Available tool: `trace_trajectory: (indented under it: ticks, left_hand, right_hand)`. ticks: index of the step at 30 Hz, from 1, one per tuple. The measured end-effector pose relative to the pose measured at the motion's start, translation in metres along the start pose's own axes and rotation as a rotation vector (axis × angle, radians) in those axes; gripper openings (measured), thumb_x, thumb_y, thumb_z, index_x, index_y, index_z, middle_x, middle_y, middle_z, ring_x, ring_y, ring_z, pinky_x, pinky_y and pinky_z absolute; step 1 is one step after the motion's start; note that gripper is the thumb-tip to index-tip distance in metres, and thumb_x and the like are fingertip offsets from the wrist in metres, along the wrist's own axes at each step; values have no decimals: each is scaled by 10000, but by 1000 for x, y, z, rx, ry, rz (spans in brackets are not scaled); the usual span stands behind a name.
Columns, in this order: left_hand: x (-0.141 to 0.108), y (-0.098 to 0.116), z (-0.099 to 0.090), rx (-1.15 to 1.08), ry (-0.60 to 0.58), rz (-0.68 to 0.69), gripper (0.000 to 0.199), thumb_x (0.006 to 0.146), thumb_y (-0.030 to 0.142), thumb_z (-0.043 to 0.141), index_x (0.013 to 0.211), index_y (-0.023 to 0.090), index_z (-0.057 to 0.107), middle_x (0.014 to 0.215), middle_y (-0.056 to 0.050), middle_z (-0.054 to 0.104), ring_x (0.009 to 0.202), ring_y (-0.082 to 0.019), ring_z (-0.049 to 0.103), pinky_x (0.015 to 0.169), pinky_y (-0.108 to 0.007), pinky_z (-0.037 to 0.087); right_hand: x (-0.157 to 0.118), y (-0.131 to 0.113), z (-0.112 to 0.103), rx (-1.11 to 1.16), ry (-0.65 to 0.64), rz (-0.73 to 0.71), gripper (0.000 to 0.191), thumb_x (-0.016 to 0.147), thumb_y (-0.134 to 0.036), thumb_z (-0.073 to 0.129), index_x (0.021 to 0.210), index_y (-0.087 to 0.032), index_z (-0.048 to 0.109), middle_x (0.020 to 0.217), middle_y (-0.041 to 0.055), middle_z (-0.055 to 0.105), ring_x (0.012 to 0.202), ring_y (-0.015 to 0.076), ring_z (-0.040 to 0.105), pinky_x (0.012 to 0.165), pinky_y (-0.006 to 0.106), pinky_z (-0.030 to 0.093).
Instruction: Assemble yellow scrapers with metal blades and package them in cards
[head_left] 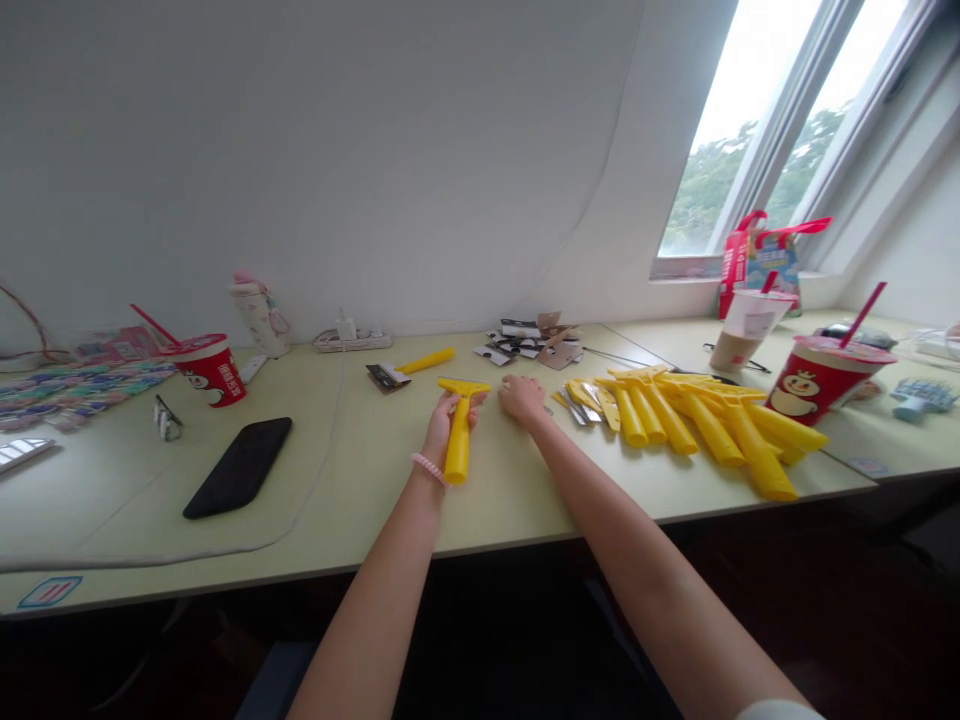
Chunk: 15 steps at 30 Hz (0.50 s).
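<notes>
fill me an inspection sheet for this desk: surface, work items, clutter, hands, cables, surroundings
Surface: pale desk, items spread across it
Work items: yellow scraper held, handle toward the wearer; yellow-handled pile on the right; flat yellow pieces beside it; card packaging at the back
Clutter: black phone; left red cup; right red cup; pale bottle
Hands: left hand grips the scraper; right hand beside its head, contents unclear
Cables: white cable along the desk's left part; power strip by the wall
Surroundings: white wall; window at right

Office-like place: desk (360,460), power strip (364,341).
</notes>
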<state>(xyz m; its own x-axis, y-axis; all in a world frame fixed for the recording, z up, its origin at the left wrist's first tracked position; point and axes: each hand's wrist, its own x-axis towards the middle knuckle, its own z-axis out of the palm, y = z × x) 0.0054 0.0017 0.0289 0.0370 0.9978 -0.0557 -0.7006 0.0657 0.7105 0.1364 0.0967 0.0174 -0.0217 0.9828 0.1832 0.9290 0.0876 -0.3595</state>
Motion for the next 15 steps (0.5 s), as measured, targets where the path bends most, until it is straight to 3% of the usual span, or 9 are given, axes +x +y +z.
trace_trajectory:
  ticks: [6, 15]
  left_hand:
    - [0, -3, -1, 2, 1, 26, 298, 782, 151, 458, 1074, 193, 417, 860, -85, 617, 494, -42, 492, 452, -130, 416]
    - [1, -4, -1, 5, 22, 23, 297, 794, 150, 451, 1085, 191, 404, 868, -97, 622, 486, -45, 471, 451, -141, 386]
  right_hand:
    - [52, -13, 5, 62, -154, 59, 542, 783, -304, 426, 1321, -336, 375, 1328, 84, 421, 1221, 300, 347, 951, 439, 284]
    - [84, -18, 21, 63, -236, 125, 449, 817, -384, 391, 1263, -370, 443, 1430, 59, 284, 1324, 343, 133, 956, 652, 43]
